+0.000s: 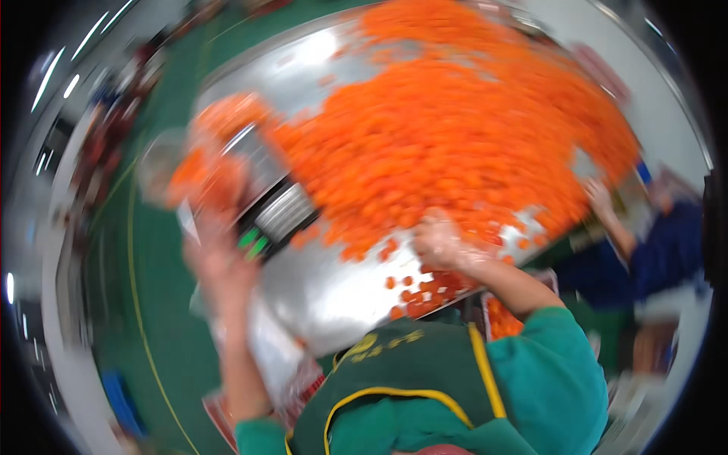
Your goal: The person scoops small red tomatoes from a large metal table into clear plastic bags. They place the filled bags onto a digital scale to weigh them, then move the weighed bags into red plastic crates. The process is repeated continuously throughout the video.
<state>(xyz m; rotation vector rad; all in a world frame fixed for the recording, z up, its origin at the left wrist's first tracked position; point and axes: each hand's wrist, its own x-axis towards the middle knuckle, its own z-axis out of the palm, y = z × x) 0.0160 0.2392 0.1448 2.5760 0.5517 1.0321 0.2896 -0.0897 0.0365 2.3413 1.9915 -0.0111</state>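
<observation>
A large heap of small round orange pieces (432, 136), blurred, covers much of a metal table (318, 296). My right hand (438, 239) is at the heap's near edge, its fingers against the pieces; whether it grasps any is hidden. My left hand (222, 256), strongly blurred, is at the table's left edge beside a weighing scale (278, 210) with a metal top and green-lit display. Just beyond that hand is a clear plastic bag of orange pieces (216, 165), over the scale's left side. Whether the hand touches the bag is unclear. Darker pieces (421, 296) lie near my right forearm.
Another person's hand (600, 199) reaches to the heap from the right; that person wears dark blue. A crate of orange pieces (500, 318) stands below the table's near edge. Clear plastic bags (301, 381) are by my left side. A blue object (122, 401) is on the green floor at left.
</observation>
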